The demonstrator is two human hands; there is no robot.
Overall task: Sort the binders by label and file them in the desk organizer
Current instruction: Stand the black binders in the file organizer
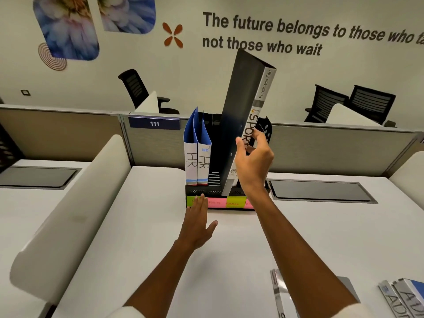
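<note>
A black desk organizer stands at the back of the white desk, with green, pink and yellow label notes along its front. Two blue binders marked HR stand upright in its left slot. My right hand grips a tall black binder with a white spine marked SPORTS. The binder tilts to the right, its lower end inside a middle slot. My left hand rests flat against the organizer's front left, fingers apart, holding nothing.
More binders lie on the desk at the lower right: a grey one and several marked ADM. A white curved divider runs along the left. Cable trays are set into the desk. Partition panels and office chairs stand behind.
</note>
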